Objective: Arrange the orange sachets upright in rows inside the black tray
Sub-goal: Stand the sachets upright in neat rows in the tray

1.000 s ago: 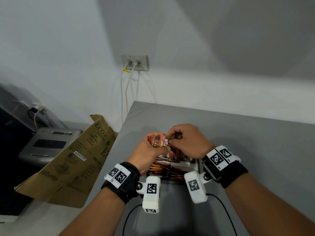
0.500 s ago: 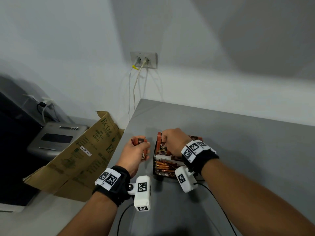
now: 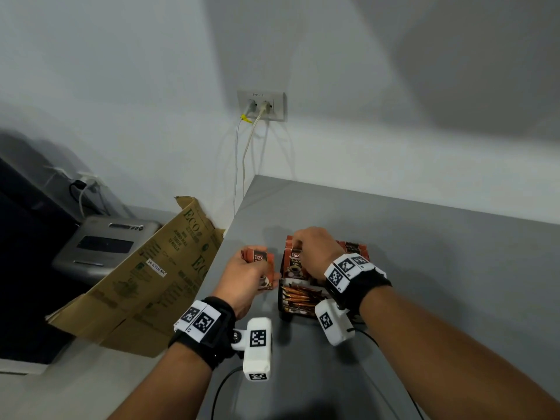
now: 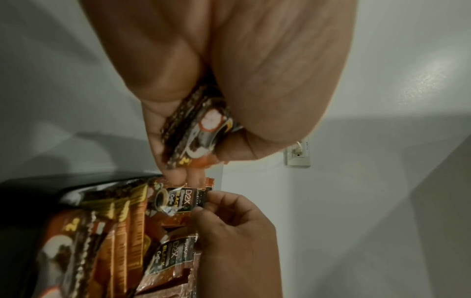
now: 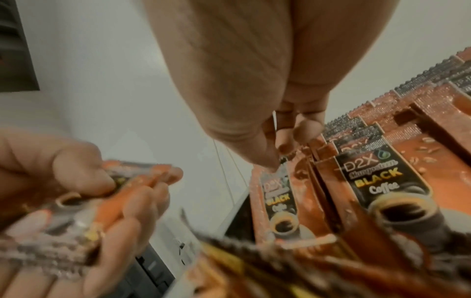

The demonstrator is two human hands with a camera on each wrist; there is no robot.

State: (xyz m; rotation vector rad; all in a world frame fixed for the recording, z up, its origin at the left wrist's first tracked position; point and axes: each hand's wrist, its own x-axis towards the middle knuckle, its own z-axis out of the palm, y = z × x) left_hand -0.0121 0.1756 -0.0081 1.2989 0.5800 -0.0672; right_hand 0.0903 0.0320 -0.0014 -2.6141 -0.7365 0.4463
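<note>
The black tray (image 3: 280, 301) sits on the grey table, holding orange coffee sachets: several stand upright in rows (image 5: 382, 181) at its far part, others lie flat (image 3: 298, 295) at its near end. My left hand (image 3: 245, 277) is left of the tray and grips a small stack of sachets (image 3: 261, 258) (image 4: 201, 133) (image 5: 84, 203). My right hand (image 3: 315, 253) is over the tray's far left corner and pinches the top edge of an upright sachet (image 3: 294, 260) (image 4: 178, 198) (image 5: 276, 193) between thumb and fingertips.
The table's left edge (image 3: 218, 259) runs just left of my left hand. A flattened cardboard box (image 3: 142, 277) leans beside it, with a grey printer (image 3: 100, 244) behind. A wall socket (image 3: 262, 105) with two cables hangs above the table's far corner.
My hands have separated. The left moved left of the tray with its stack; the right moved down to the tray's far left corner with one sachet and holds it upright there.
</note>
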